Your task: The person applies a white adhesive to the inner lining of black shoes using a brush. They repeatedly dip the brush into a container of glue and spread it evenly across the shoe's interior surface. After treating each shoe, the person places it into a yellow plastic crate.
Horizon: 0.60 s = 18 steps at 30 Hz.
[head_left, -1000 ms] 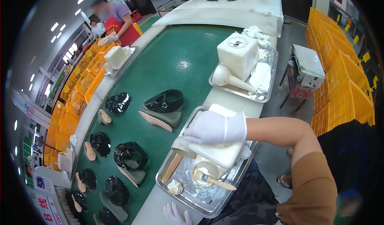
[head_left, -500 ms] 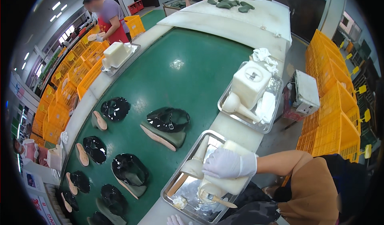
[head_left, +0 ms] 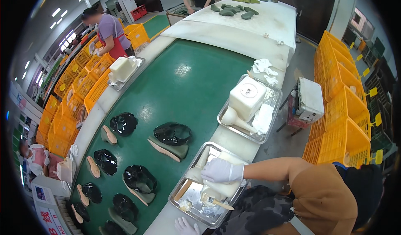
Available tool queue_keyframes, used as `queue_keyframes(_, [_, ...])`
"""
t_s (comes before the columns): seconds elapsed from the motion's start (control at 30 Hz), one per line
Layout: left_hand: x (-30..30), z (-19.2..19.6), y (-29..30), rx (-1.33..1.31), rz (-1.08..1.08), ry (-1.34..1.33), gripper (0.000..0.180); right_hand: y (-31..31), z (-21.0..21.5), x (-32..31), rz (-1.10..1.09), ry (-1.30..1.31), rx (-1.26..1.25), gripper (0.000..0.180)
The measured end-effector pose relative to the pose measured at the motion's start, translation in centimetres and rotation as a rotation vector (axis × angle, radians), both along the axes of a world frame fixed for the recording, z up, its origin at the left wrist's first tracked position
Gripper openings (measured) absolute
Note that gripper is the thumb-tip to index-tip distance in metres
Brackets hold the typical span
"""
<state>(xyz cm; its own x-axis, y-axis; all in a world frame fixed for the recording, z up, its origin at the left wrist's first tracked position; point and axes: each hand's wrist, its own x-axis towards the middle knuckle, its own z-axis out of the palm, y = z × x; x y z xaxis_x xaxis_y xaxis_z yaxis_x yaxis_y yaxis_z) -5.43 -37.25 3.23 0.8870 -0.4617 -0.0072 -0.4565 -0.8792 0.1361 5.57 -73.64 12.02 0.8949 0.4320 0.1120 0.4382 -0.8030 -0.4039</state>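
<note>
My right hand point(head_left: 222, 170), in a white glove, rests with curled fingers on a white plastic container point(head_left: 234, 188) in the near metal tray point(head_left: 214, 222). Its fingertips are partly hidden. Beside it lies a white funnel-shaped piece point(head_left: 194, 174). A wooden-handled brush point(head_left: 221, 204) leans from a round white cup-like part point(head_left: 207, 192) close by. At the bottom edge my left hand point(head_left: 186, 226), also gloved, shows spread fingers and seems to hold nothing. Left of the tray, several dark green wedge shoes point(head_left: 178, 149) with glossy black uppers point(head_left: 172, 133) lie on the green belt point(head_left: 188, 84).
A second metal tray point(head_left: 273, 109) farther along bears another white container point(head_left: 247, 96). Stacked yellow crates point(head_left: 336, 126) line the right side, more crates point(head_left: 97, 90) the left. A co-worker in a red apron point(head_left: 121, 47) stands across the belt; others are at far left and back.
The whole view has shifted a little, so the trays appear farther left. More of my left hand shows at the lower edge. My right hand stays on the container.
</note>
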Motion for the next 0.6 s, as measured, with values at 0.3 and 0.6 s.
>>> queue_keyframes(0.3, [-0.6, 0.1, -0.4, -0.010, 0.006, -0.040, 0.065, 0.1, 0.0, 0.0, -0.017, 0.049, -0.011, 0.025])
queue_keyframes(0.6, [-0.8, -3.2, 1.1, 0.094, 0.078, 0.080, 0.070, 0.1, 0.3, 0.4, -0.041, 0.092, 0.062, 0.025])
